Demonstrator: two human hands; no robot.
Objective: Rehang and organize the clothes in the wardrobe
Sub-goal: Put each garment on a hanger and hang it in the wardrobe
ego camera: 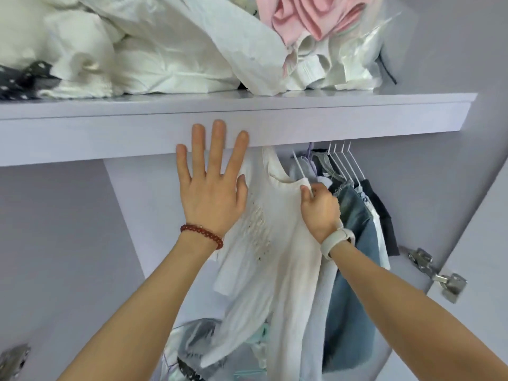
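Under the shelf [247,116], pinching the white top [275,243] at its shoulder with the right hand [320,209], probably seating it on the hanger [301,171] beside the jeans [354,215]; keeping the left hand [211,188] flat, fingers spread, gripping nothing, likely steadying.

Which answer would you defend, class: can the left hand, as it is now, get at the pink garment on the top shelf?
Probably yes. The left hand is open and holds nothing, fingers spread in front of the shelf edge. The pink garment lies above and to the right, its near side exposed, with crumpled white bedding beside it.
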